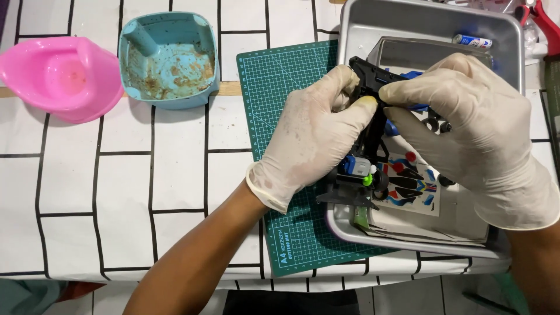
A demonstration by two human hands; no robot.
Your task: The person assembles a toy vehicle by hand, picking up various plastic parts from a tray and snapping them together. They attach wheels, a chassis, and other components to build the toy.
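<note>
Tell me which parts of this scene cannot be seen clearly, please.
- Head view: the upper end of the black toy car chassis is covered by the left hand and right hand.
- The metal tray floor is largely hidden by both hands.
- The red tool is cut off by the top right edge.
- The small battery is too small to make out in detail.

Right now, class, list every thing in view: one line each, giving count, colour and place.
toy car chassis: one, black with small motor and green gear, held over the tray
tray: one, grey metal, right
sticker sheet: one, multicoloured, in tray
battery: one, blue-white, tray's far corner
cutting mat: one, green, under tray
square tub: one, light blue, stained, far left
pink bowl: one, far left
tablecloth: white, black lines
left hand: white-gloved, gripping chassis
right hand: white-gloved, gripping chassis
</note>
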